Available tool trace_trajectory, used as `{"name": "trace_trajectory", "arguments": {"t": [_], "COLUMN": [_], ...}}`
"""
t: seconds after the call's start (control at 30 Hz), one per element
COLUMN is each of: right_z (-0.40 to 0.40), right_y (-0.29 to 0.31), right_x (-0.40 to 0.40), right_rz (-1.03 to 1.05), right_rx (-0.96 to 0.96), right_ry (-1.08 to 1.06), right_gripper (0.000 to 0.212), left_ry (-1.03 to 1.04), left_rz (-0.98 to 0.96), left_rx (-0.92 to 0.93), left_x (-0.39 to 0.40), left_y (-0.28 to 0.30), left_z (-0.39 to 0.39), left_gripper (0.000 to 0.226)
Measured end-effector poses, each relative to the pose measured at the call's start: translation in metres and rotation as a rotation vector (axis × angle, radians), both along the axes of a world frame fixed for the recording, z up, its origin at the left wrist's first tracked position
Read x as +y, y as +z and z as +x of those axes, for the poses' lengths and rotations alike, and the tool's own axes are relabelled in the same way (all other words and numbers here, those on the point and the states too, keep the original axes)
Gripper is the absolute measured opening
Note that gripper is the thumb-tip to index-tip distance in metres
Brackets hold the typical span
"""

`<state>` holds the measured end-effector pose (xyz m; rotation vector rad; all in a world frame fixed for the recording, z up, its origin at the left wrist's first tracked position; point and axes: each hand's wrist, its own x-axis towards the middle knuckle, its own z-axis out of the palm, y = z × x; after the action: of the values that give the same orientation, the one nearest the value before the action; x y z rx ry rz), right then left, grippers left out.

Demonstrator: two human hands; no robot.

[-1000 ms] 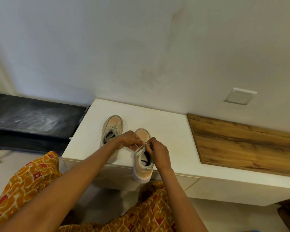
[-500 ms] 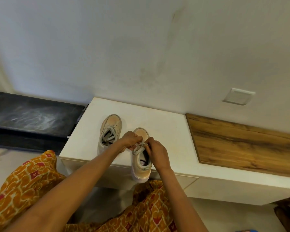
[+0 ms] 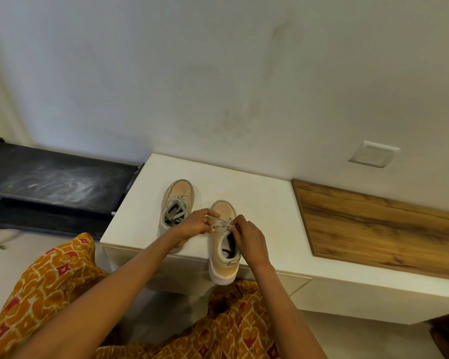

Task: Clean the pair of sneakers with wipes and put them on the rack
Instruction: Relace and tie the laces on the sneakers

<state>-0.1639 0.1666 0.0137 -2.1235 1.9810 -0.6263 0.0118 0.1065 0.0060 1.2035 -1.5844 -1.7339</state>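
Sneakers [image 3: 224, 239] sit on the white table [image 3: 265, 203], both hands, left hand [image 3: 195, 225] and right hand [image 3: 249, 238], pinching the near one's laces [image 3: 222, 224]; no wipes visible, the black rack [image 3: 57, 177] at left awaits.

my left hand [image 3: 196, 224] covers part of the far sneaker [image 3: 176, 203]; the rack [image 3: 52, 180] is cut off at the picture's left edge.

Looked like a home entryway: low white worktop [image 3: 257, 187] w/ wood-grain panel [image 3: 373, 224] along a painted wall [image 3: 192, 73], wall switch plate [image 3: 373, 153], black shoe rack [image 3: 57, 177] beside it, pale floor tiles [image 3: 16, 244].
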Motion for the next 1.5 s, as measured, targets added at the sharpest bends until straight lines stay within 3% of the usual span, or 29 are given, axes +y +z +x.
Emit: {"name": "trace_trajectory", "arguments": {"t": [0.13, 0.27, 0.4, 0.5, 0.6, 0.83, 1.0, 1.1, 1.27, 1.5], "right_z": [0.0, 0.0, 0.001, 0.001, 0.002, 0.003, 0.002, 0.001, 0.0, 0.0], "right_y": [0.0, -0.002, -0.001, 0.0, -0.001, -0.003, -0.005, -0.005, -0.012, -0.015], "right_x": [-0.001, -0.001, 0.001, 0.001, 0.0, 0.001, 0.004, 0.001, 0.0, -0.001], "right_rz": [-0.003, -0.004, -0.015, -0.013, 0.0, -0.007, -0.054, -0.045, -0.052, -0.045], "right_rx": [0.018, 0.027, 0.024, 0.039, 0.036, 0.047, 0.016, -0.008, -0.104, -0.199], "right_ry": [-0.011, -0.021, -0.02, -0.023, -0.031, -0.044, -0.025, -0.006, -0.018, -0.021], "right_gripper": [0.019, 0.019, 0.017, 0.017, 0.016, 0.015, 0.016, 0.014, 0.012, 0.009], "left_ry": [0.156, 0.202, 0.154, 0.265, 0.338, 0.256, 0.338, 0.247, 0.156, 0.265], "left_rz": [-0.034, -0.018, 0.082, 0.127, 0.156, -0.11, -0.225, -0.11, 0.153, 0.054], "left_rx": [0.033, -0.143, -0.069, 0.006, -0.03, -0.132, -0.2, -0.125, -0.028, 0.126], "left_x": [0.004, 0.009, 0.019, 0.023, 0.028, 0.031, 0.02, 0.007, -0.002, 0.007], "left_y": [0.003, -0.01, -0.017, -0.019, -0.02, -0.023, -0.008, 0.003, 0.008, -0.005], "left_z": [-0.009, -0.011, -0.008, -0.011, -0.016, -0.014, -0.024, -0.034, -0.032, -0.034], "left_gripper": [0.031, 0.037, 0.034, 0.021, 0.019, 0.03, 0.029, 0.033, 0.02, 0.013]}}
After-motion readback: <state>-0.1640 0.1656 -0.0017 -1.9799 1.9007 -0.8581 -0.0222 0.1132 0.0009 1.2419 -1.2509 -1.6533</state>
